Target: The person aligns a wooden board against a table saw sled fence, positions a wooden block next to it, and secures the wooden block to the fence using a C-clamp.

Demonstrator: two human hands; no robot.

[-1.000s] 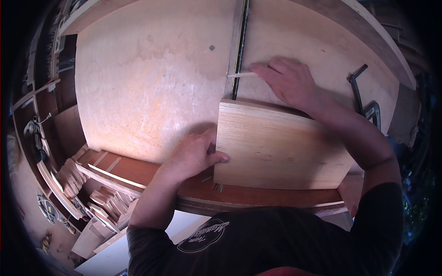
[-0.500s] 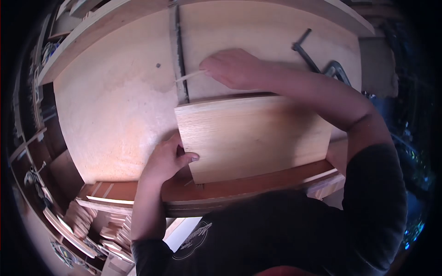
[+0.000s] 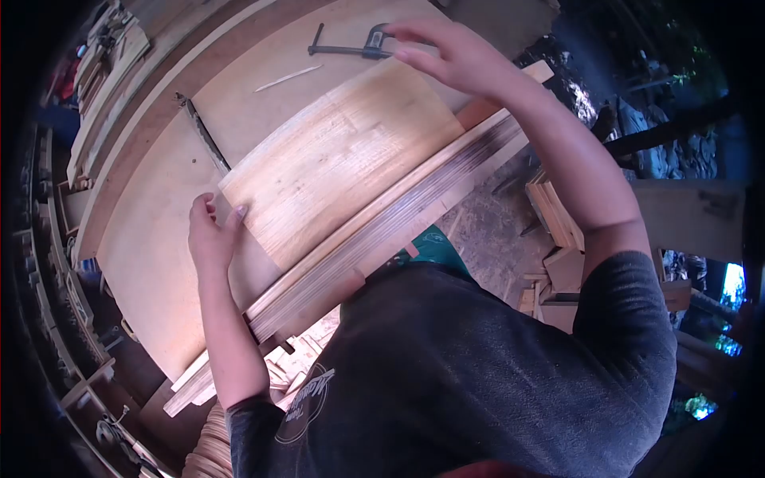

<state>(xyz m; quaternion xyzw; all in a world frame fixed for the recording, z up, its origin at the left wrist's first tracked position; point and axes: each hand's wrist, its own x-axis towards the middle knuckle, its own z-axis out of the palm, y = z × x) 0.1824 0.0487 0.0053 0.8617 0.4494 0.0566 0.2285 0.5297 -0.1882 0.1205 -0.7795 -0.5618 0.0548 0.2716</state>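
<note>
A pale wooden board (image 3: pixel 343 159) lies on the light workbench (image 3: pixel 151 263), near its front edge. My left hand (image 3: pixel 213 227) is at the board's left corner, thumb on the top face and fingers beyond the edge. My right hand (image 3: pixel 446 56) is over the board's far right end, fingers apart, with nothing held; it is beside a dark metal clamp (image 3: pixel 371 44). A thin pale stick (image 3: pixel 288 78) rests on the bench behind the board. A dark narrow strip (image 3: pixel 205 137) runs from the board's back edge toward the far rail.
A raised wooden rail (image 3: pixel 151 143) borders the far side of the bench. Wooden pieces (image 3: pixel 553 213) stand on the floor at the right. Shelves (image 3: pixel 80 374) with tools line the left, and curved wooden parts (image 3: pixel 209 446) are stacked at the lower left.
The view has swung to the right. My right hand has let go of the thin stick, which now lies on the bench, and has moved to the clamp. My left hand stays at the board's corner.
</note>
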